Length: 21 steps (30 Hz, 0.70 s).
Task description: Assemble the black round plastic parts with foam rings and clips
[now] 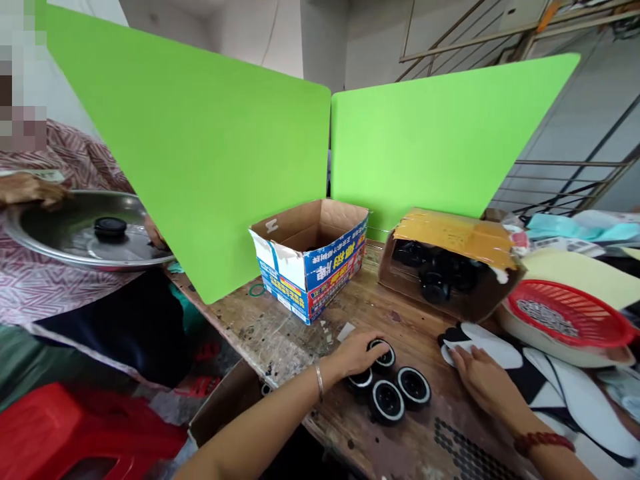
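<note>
Several black round knobs with white rims [388,399] lie grouped on the worn wooden table [300,333]. My left hand [356,354] rests over the back ones, its fingers curled round one knob [384,353]. My right hand [477,372] lies flat, fingers spread, on white oval pieces [487,343] beside a small black part [450,335].
An open printed cardboard box [313,257] and a brown box on its side holding black knobs [445,267] stand behind. A red basket [570,313] is at right. Green screens [210,153] back the table. At left a person holds a metal pot lid [85,230].
</note>
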{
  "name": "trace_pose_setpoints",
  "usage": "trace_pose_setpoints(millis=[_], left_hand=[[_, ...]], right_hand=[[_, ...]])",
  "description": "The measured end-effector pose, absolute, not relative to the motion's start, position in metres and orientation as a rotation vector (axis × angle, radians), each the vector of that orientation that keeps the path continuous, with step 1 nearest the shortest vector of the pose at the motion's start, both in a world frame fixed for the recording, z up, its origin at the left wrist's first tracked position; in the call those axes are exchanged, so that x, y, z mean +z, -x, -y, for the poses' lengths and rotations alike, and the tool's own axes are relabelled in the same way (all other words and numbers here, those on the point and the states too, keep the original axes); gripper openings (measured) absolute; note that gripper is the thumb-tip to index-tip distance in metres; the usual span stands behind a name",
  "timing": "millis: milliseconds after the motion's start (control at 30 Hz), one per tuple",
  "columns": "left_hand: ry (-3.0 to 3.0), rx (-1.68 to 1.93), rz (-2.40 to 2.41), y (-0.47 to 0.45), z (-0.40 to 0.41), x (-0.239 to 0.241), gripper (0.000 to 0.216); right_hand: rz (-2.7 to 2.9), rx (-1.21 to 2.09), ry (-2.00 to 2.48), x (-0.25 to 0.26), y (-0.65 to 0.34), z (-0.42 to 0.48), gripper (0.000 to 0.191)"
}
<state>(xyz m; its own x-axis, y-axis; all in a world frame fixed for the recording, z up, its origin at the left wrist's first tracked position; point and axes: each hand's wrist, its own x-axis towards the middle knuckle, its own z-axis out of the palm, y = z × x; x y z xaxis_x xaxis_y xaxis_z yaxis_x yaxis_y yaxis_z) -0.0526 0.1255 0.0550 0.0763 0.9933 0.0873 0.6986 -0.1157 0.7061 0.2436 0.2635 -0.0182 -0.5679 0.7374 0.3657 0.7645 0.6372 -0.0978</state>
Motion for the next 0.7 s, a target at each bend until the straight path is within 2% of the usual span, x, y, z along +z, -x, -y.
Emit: trace_pose_setpoints(millis=[267, 400, 467, 533, 633, 700], left_hand=[[-1.927, 0.648, -1.744, 0.045, -0.1, 0.042, 0.062], [-1.923, 0.705, -1.726, 0.048, -0.102, 0.036, 0.058], [-1.894, 0.778, -1.734, 0.049, -0.1, 0.041, 0.056], [-1.809, 0.957, -1.724, 0.048, -0.094, 0.053, 0.056], [-1.567, 1.259, -1.567, 0.043, -0.08, 0.079, 0.06], [-1.4, 1.261, -1.385, 0.041, -0.071, 0.095, 0.062]], right_hand=[[2.338, -0.138, 1.46, 0.023, -0.242, -0.231, 0.027], [1.954, -0.137, 1.334, 0.06, -0.24, -0.202, 0.033], [1.666, 0.098, 1.193, 0.081, -0.229, -0.178, 0.028], [1.472, 0.488, 1.175, 0.097, -0.213, -0.154, 0.027], [1.254, 1.086, 1.078, 0.107, -0.186, -0.126, 0.042], [1.152, 1.355, 1.018, 0.107, -0.169, -0.114, 0.054]])
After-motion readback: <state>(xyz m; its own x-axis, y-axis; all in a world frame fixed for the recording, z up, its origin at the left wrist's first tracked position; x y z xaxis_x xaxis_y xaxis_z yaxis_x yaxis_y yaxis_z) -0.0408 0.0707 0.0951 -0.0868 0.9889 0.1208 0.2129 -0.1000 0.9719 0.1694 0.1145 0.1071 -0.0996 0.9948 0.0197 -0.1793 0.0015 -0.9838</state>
